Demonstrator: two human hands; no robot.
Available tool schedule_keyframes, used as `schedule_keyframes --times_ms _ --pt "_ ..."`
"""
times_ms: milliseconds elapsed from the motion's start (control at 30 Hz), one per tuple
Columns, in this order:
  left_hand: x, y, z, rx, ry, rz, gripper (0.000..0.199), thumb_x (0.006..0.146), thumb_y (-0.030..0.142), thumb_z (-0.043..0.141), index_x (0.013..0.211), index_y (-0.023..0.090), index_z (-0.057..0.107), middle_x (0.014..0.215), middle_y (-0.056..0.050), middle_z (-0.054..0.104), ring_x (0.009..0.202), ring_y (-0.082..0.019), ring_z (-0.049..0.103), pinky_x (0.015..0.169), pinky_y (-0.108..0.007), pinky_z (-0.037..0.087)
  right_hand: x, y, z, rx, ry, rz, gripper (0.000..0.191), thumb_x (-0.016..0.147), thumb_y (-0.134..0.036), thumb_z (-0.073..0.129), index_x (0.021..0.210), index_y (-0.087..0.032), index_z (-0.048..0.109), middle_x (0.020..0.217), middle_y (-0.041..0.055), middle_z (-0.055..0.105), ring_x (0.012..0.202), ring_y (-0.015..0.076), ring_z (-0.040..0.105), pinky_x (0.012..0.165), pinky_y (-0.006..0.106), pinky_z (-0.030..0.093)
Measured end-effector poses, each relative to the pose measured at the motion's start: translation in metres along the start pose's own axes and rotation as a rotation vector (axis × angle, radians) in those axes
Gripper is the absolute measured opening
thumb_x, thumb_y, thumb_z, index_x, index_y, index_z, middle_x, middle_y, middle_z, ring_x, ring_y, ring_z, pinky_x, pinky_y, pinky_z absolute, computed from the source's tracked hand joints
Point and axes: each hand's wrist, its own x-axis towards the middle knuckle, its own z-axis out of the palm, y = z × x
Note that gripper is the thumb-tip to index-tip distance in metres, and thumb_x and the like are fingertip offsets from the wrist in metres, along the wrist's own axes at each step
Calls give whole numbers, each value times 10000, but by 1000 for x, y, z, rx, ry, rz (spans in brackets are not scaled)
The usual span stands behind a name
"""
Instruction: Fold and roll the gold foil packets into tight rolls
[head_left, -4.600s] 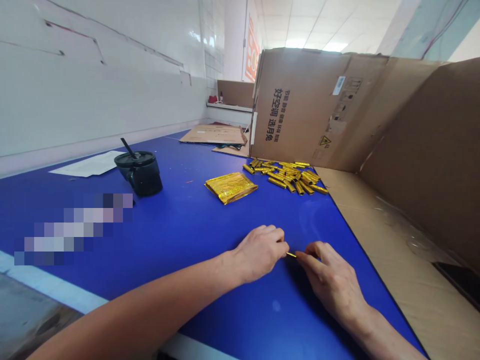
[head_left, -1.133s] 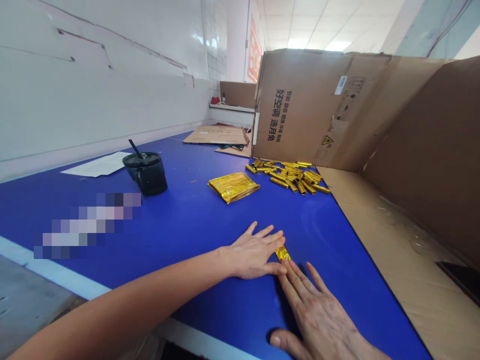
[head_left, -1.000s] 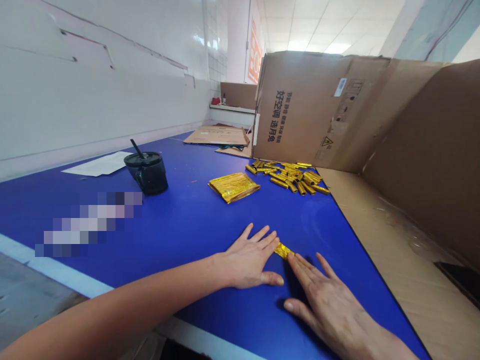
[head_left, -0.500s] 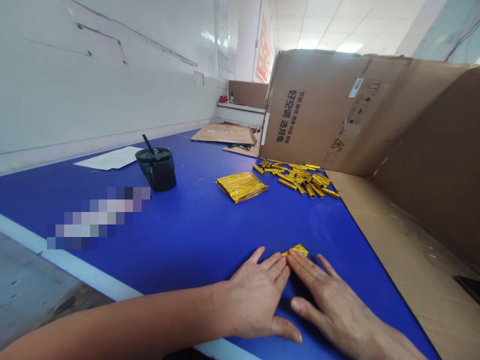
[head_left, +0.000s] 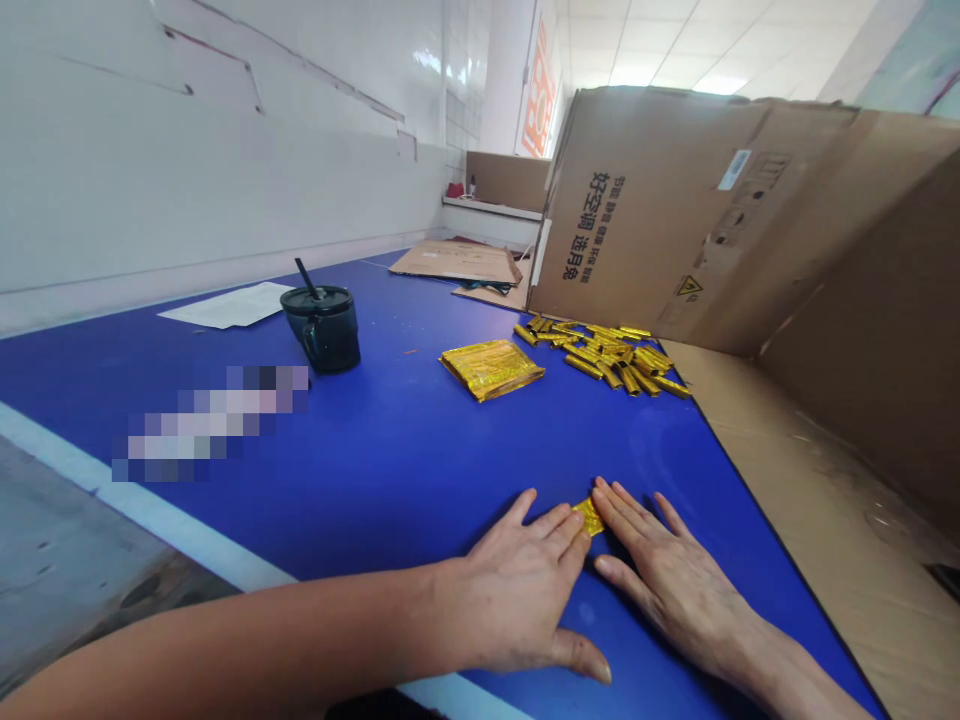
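Blue bench (head_left: 375, 470): long work surface, running away from us, with a white strip along its near edge.
Cardboard box (head_left: 637, 230): large, cut open, standing past the bench's far right corner; cardboard flap (head_left: 795, 470) lies alongside the bench's right edge.
Black lidded mug (head_left: 322, 335): on the bench, well left of the hands, with white paper (head_left: 229, 305) behind it.
Gold foil tubes (head_left: 607, 350): loose pile right at the bench's right edge, by the box.
Gold foil stack (head_left: 491, 368): flat bundle just left of the tubes.
Left hand (head_left: 510, 590): flat on the bench, palm down, fingers spread, gripping nothing.
Right hand (head_left: 675, 570): same pose, open, nothing gripped.
Gold foil strip (head_left: 589, 517): small, on the bench between the hands, at their fingertips.
Risk, strip: we judge uneven pressure could slide it out from between the fingers.
Risk, tubes: a bump could roll them over the edge onto the cardboard flap, as they look round.
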Motion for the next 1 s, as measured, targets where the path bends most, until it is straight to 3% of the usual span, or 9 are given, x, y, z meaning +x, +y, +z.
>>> schedule_keyframes --times_ms 133,433,533,633,767,1000 --pt "3 -10 -2 65 -2 -9 795 741 673 220 1282 92 265 1322 -154 305 1250 -240 189 1003 -455 35 -5 -3 1 2 12 23 620 821 -530 280 1311 -151 250 1358 90 243 1243 239 196 980 533 179" --pt "20 -68 -17 153 -65 28 752 754 652 246 1287 123 236 1350 -114 266 1269 -222 117 996 -456 76 -15 -12 2 19 89 -67 632 797 -545 331 1296 -158 303 1337 118 294 1229 264 237 975 546 178" --pt "27 -63 -18 218 -36 4 756 750 652 259 1262 96 289 1312 -140 330 1266 -235 127 996 -463 53 -13 -13 5 -4 123 -67 640 793 -551 332 1290 -147 321 1325 127 318 1227 272 241 974 546 181" --pt "33 -41 -10 248 22 -33 806 727 677 259 1227 51 339 1305 -188 318 1268 -258 98 995 -474 29 -13 -12 9 -14 152 -77 638 792 -543 346 1293 -149 317 1315 132 343 1220 283 257 972 551 175" --pt "37 -21 1 87 -52 28 821 764 648 200 1320 49 125 1374 -170 153 1275 -234 56 1011 -427 86 -14 -10 10 -1 155 -108 664 789 -537 356 1316 -147 253 1331 127 316 1224 280 250 970 555 180" --pt "31 -49 -6 18 -132 14 810 750 669 182 1332 109 117 1390 -136 93 1276 -236 31 996 -489 27 -12 -11 1 -15 72 -44 622 800 -554 306 1289 -169 320 1334 99 300 1221 278 256 963 569 180"
